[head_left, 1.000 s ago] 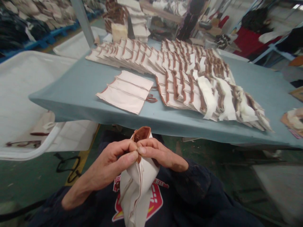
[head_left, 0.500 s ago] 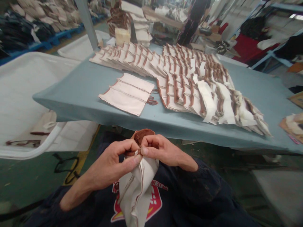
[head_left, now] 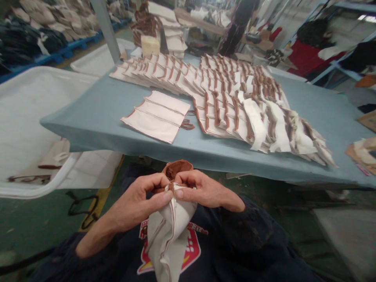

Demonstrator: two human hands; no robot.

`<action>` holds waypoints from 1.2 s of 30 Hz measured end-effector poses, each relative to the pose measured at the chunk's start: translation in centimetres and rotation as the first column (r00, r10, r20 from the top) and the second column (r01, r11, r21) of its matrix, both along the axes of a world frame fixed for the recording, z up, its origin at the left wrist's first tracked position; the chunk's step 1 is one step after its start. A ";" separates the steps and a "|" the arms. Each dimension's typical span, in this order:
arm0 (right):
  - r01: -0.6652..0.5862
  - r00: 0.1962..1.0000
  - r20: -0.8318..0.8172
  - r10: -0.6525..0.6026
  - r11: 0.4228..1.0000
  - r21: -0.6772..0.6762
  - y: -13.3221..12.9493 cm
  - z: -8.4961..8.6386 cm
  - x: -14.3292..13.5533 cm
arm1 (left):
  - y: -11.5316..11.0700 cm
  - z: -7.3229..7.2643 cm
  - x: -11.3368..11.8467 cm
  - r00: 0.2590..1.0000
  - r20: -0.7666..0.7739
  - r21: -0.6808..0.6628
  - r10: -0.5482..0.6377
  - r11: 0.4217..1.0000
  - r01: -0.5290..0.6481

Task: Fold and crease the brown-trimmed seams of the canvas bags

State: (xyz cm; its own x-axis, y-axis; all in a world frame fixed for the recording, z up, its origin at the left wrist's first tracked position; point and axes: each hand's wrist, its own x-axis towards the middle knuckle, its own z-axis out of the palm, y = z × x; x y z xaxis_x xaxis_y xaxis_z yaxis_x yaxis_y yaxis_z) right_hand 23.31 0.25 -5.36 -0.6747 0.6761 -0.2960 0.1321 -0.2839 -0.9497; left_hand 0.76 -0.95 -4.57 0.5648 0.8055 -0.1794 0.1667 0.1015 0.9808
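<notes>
A cream cloth bag [head_left: 176, 227] with brown-edged seams and a brown lining hangs in front of my chest. My left hand [head_left: 147, 197] pinches its seam near the brown opening, thumb on top. From the other side, my right hand [head_left: 202, 190] grips the same edge, its thumb close to the left one. The curled fingers hide part of the seam between them. Ahead on the blue-covered table [head_left: 96, 121] lies a flat cream bag [head_left: 157, 115] with brown cords at its right end.
Overlapping rows of cream pieces with brown edging [head_left: 223, 105] cover the table's middle, with white strips [head_left: 254, 121] over some. A white plastic bin [head_left: 55, 178] stands at left, holding some cloth. A metal post [head_left: 107, 29] rises at the table's far left corner. Another person [head_left: 235, 31] stands behind.
My two hands have shifted slightly on the seam; the thumbs now lie flatter and the edge between them shows more brown. The view has moved slightly.
</notes>
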 end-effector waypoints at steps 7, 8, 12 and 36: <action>0.003 0.999 0.032 -0.002 1.000 -0.015 -0.2 -0.8 0.0 | -0.1 -1.1 -0.1 1.000 -0.001 -0.047 0.017 0.999 -0.017; 0.009 0.999 0.036 -0.008 1.000 -0.020 -0.2 -0.8 0.0 | -0.1 -1.2 0.0 1.000 -0.003 -0.051 0.023 0.998 -0.024; 0.032 0.998 0.056 -0.031 0.999 -0.020 0.0 -1.0 0.0 | 0.1 -1.6 0.0 0.998 -0.026 -0.059 0.051 0.997 -0.052; 0.066 0.996 0.065 -0.064 0.997 -0.026 -0.1 -1.8 -0.4 | 0.2 -3.2 0.0 0.996 -0.018 -0.141 0.091 0.986 -0.092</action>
